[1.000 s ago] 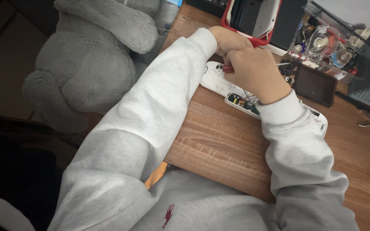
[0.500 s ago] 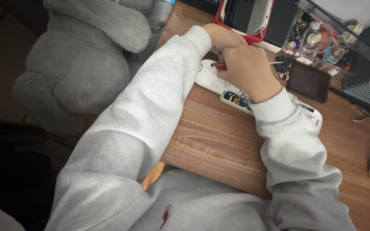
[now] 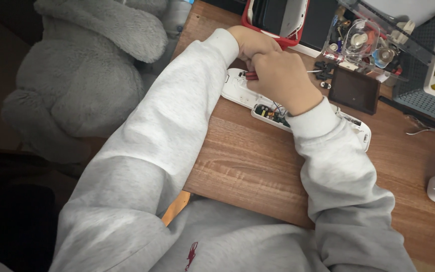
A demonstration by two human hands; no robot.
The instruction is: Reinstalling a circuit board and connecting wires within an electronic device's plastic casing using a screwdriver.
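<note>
- The white power strip (image 3: 298,113) lies opened on the wooden bench (image 3: 258,171), its wiring bared — both hands meet over its left end.
- Right hand (image 3: 280,80): fingers curled tight around a red-handled tool (image 3: 250,75) pressed onto the strip.
- Left hand (image 3: 250,43) sits just behind, touching the right; its fingers are hidden, so I cannot tell their grip.
- A grey plush toy (image 3: 86,75) sits left of the bench.

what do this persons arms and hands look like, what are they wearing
Both arms are covered by a loose light grey sweatshirt with soft folds and ribbed cuffs at the wrists. The left hand and right hand are bare: no gloves, rings or watch visible. A small dark red embroidered emblem sits on the sweatshirt's chest.
</note>
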